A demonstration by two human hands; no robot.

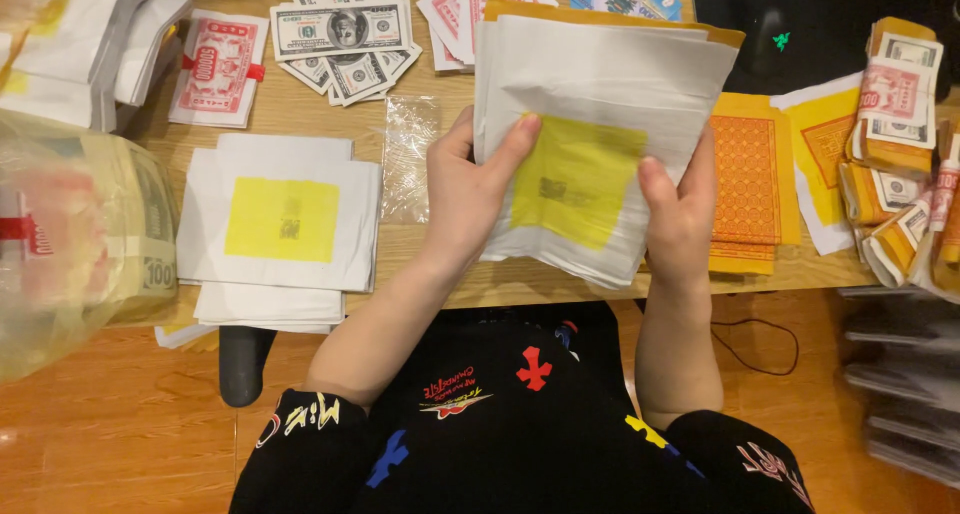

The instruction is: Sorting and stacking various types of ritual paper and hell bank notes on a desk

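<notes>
Both my hands hold up a thick stack of white paper sheets (590, 94) whose top sheet carries a yellow square. My left hand (465, 199) grips the stack's left edge, thumb lying across the yellow square. My right hand (680, 214) grips the lower right edge, thumb on the white margin. The stack hovers above the wooden table (420, 249), tilted towards me. A second pile of the same white sheets with a yellow square (280, 224) lies flat on the table to the left of my left hand.
Imitation banknotes (345, 34) and red printed notes (215, 69) lie at the back. A clear plastic sleeve (410, 154) lies beside the left pile. Orange-yellow sheets (750, 179) and bundled notes (895, 104) sit right. A plastic bag of note bundles (70, 234) fills the left.
</notes>
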